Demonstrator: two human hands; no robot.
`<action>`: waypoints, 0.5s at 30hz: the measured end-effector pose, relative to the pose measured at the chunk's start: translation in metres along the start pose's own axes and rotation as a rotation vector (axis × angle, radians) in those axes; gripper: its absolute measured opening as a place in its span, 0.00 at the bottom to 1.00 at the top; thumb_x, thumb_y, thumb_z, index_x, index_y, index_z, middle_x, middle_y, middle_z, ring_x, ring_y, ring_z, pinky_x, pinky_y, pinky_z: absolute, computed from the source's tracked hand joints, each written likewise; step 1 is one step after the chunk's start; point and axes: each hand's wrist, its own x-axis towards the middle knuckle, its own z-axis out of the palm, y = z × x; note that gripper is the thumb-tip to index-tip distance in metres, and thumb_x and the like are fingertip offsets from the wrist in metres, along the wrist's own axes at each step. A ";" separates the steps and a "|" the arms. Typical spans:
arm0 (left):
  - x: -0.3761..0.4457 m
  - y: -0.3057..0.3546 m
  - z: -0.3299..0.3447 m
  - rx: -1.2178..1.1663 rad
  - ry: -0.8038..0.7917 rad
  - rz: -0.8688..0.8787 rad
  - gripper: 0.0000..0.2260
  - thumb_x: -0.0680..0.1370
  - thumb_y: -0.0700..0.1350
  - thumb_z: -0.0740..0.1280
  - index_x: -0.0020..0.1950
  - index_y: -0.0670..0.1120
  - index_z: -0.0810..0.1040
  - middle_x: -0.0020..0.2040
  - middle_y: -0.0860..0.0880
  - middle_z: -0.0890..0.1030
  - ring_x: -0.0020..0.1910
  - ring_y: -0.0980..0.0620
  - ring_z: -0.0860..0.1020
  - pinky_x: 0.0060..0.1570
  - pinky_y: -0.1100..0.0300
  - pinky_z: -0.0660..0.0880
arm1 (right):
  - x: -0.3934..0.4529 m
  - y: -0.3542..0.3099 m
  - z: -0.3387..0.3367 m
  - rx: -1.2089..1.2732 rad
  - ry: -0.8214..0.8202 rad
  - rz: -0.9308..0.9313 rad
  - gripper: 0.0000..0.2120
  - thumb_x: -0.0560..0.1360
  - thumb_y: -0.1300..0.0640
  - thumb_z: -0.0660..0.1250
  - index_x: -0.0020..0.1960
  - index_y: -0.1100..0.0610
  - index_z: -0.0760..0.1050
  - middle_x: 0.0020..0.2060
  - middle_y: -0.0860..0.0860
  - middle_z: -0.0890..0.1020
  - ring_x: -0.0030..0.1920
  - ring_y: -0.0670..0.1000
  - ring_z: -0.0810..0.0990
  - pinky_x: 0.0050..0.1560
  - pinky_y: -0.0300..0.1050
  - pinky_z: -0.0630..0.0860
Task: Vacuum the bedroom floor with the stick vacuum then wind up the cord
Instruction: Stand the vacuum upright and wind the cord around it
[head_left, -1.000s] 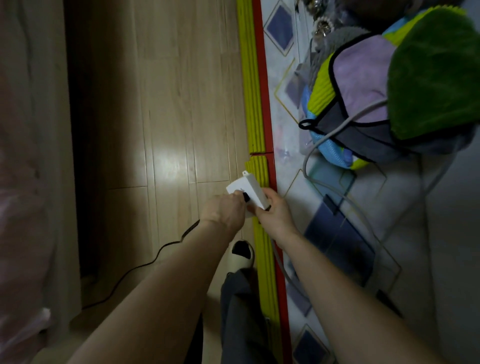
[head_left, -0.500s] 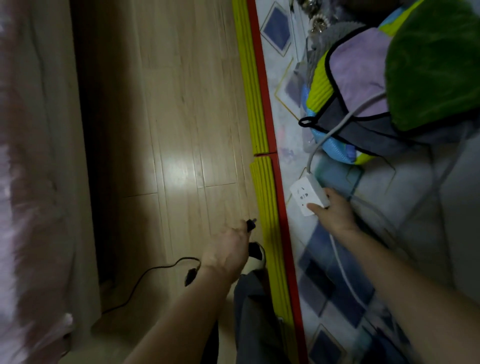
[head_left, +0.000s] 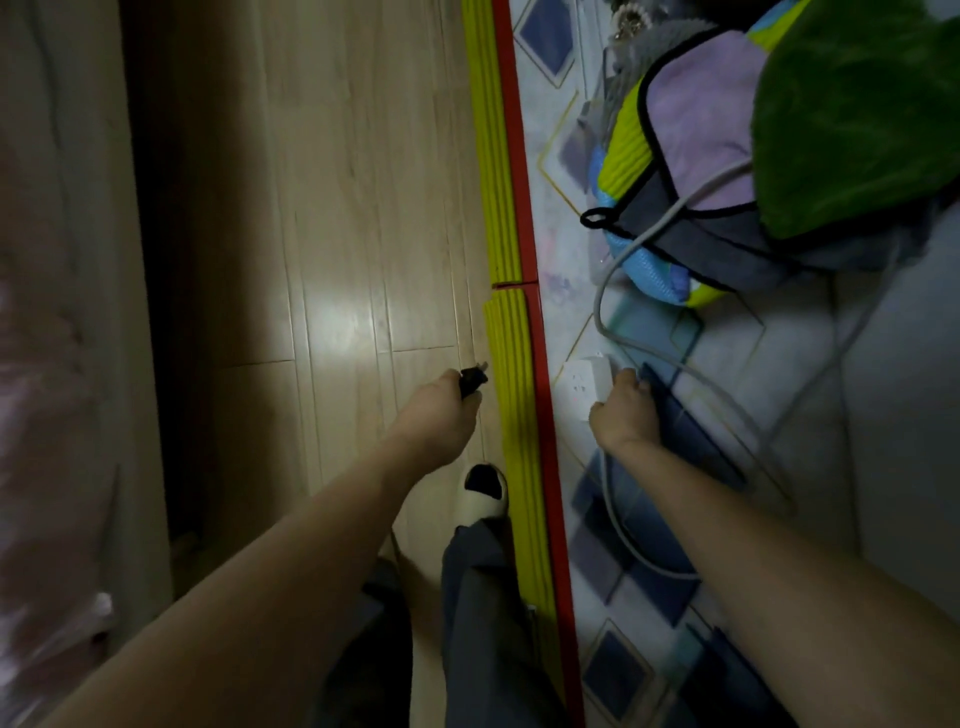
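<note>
Your cord beyond the black plug (head_left: 472, 380) is hidden behind your left forearm, and the dim left edge of the frame shows only blurred pale fabric. Pale wood flooring (head_left: 337, 208) fills the centre, a yellow-and-red strip (head_left: 506, 208) divides it from a patterned mat (head_left: 649, 519) at right, with a heap of coloured cloth (head_left: 753, 145) upper right. Your left hand (head_left: 441, 410) grips the plug, prongs sticking out above the fist, at centre over the wood; your right hand (head_left: 626, 410) curls around the white power strip (head_left: 584, 382) on the mat, just across the strip.

I see a glossy wood floor (head_left: 332, 218), a smooth white plastic socket (head_left: 586, 383), and fuzzy green cloth (head_left: 852, 104) at 1 o'clock.
</note>
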 end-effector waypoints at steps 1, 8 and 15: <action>-0.004 0.004 -0.003 -0.117 0.003 -0.016 0.14 0.83 0.47 0.56 0.63 0.40 0.70 0.41 0.46 0.74 0.35 0.52 0.73 0.32 0.61 0.69 | -0.008 -0.009 -0.002 0.027 0.042 -0.081 0.20 0.76 0.65 0.62 0.68 0.64 0.65 0.62 0.62 0.72 0.61 0.63 0.73 0.57 0.50 0.73; -0.072 0.019 -0.057 -1.213 0.052 -0.213 0.12 0.84 0.45 0.55 0.50 0.40 0.73 0.23 0.54 0.61 0.21 0.58 0.59 0.22 0.65 0.58 | -0.120 -0.098 -0.014 0.275 -0.622 -0.559 0.27 0.72 0.74 0.60 0.68 0.56 0.69 0.64 0.48 0.73 0.65 0.43 0.69 0.65 0.40 0.67; -0.184 -0.010 -0.148 -1.775 0.244 -0.185 0.13 0.83 0.46 0.55 0.43 0.43 0.71 0.20 0.54 0.60 0.17 0.58 0.57 0.19 0.66 0.55 | -0.232 -0.156 0.000 0.070 -0.799 -0.751 0.07 0.78 0.58 0.66 0.55 0.55 0.79 0.54 0.47 0.81 0.55 0.45 0.77 0.55 0.40 0.72</action>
